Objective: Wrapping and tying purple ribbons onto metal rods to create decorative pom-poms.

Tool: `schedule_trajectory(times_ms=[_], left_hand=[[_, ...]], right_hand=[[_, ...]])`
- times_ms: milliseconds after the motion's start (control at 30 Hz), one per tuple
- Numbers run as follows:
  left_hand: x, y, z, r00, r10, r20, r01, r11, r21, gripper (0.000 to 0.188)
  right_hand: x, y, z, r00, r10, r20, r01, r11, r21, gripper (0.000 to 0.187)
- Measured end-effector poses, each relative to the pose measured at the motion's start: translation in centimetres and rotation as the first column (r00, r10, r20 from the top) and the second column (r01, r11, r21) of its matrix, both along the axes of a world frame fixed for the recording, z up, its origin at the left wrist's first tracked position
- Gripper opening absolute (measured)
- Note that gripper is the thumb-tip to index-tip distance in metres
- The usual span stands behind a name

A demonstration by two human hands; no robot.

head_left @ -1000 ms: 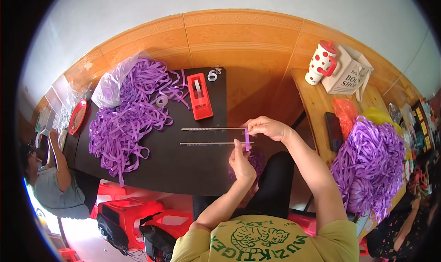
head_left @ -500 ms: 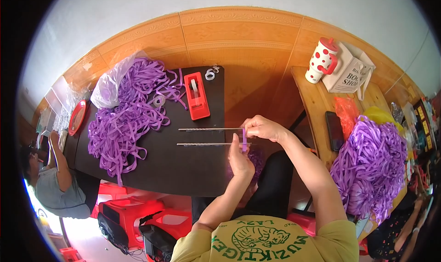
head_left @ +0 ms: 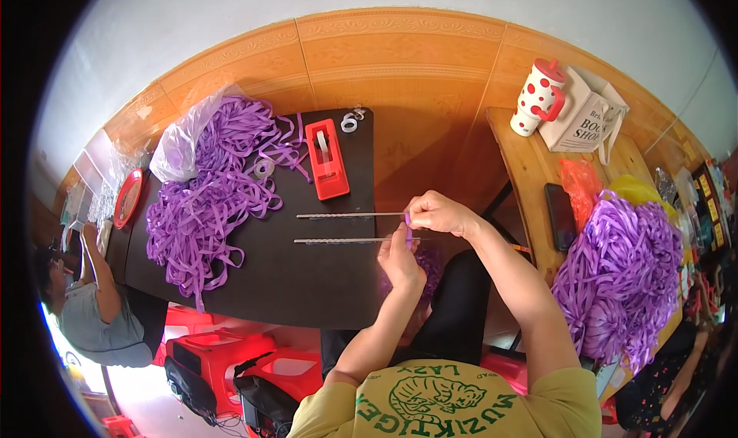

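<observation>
The black counter (head_left: 307, 292) extends to the left of the left hand (head_left: 400, 263) and beyond it. To the right of the right hand (head_left: 440, 214) stands a wooden counter (head_left: 526, 165), which carries a large heap of purple ribbon (head_left: 619, 284). A second ribbon pile (head_left: 196, 223) lies on the black counter, well to the left of both hands and partly in a clear bag (head_left: 177, 147). A spotted tumbler (head_left: 534, 104) stands beyond and to the right of the right hand. A red tape dispenser (head_left: 330, 183) lies beyond and to the left of both hands; a dark phone (head_left: 561, 217) lies to the right of the right hand.

Two thin metal rods extend leftward from the hands, roughly parallel: the far rod (head_left: 350, 215) at the right hand's fingertips, the near rod (head_left: 346, 241) at the left hand. Smallest noted: a purple ribbon strip (head_left: 409, 233) spanning the rods at the fingertips. Right hand: fingers closed, pinching the strip at the far rod. Left hand: thumb and fingers gripping the strip beside the near rod.
</observation>
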State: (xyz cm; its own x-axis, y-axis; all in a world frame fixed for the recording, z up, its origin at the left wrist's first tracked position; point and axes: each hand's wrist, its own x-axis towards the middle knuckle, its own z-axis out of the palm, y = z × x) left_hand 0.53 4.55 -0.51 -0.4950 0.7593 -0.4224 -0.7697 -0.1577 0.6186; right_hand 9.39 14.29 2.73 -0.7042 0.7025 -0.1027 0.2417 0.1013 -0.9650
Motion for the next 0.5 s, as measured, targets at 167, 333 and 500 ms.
schedule_trajectory(times_ms=[167, 333, 500], left_hand=[[0.1, -0.1, 0.6, 1.0, -0.009, 0.003, 0.009, 1.0, 0.003, 0.016], [-0.1, -0.1, 0.8, 1.0, 0.006, -0.008, -0.006, 0.999, -0.039, 0.018], [0.0, 0.0, 0.8, 1.0, -0.013, -0.012, 0.013, 0.999, -0.038, 0.019]], right_hand=[[0.8, 0.0, 0.3, 0.998, 0.049, 0.027, -0.054, 0.975, 0.215, 0.031], [0.7, -0.9, 3.1, 0.977, -0.05, 0.21, 0.041, 0.998, 0.046, 0.044], [1.3, -1.0, 1.6, 0.974, -0.132, 0.182, 0.143, 0.989, -0.048, 0.049]])
